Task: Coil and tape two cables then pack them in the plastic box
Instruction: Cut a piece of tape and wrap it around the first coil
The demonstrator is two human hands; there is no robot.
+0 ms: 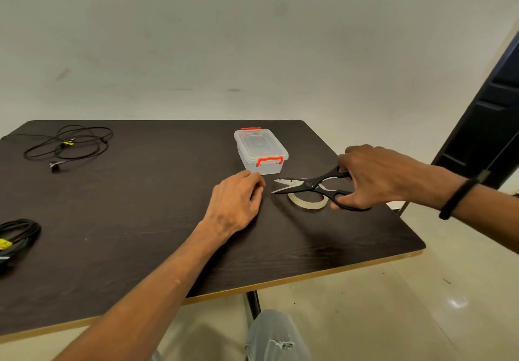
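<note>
- At the far left edge of the dark brown wooden worktop we see a coiled black cable with a yellow tag, partly cut off by the frame.
- Toward the back left corner lies a loose, uncoiled thin black cable with a small yellow tag, spread in untidy loops, well apart from the coiled one.
- Our left hand rests on the worktop near the middle, palm down, fingers curled under and bunched toward the thumb. The fingertips seem to pinch something, but we cannot tell whether they hold a strip of tape or nothing.
- Just behind that hand stands the clear rectangular plastic box with red latches, lid on, upright on the worktop. Neither cable is in it.
- Right of the left hand, a roll of translucent tape lies flat on the worktop.
- Above the roll are the black-handled scissors with steel blades, blades parted and pointing toward the left hand, the tips near its fingers but apart from them.
- Our right hand grips the scissor handles, fingers through the loops; a black band circles that wrist.
</note>
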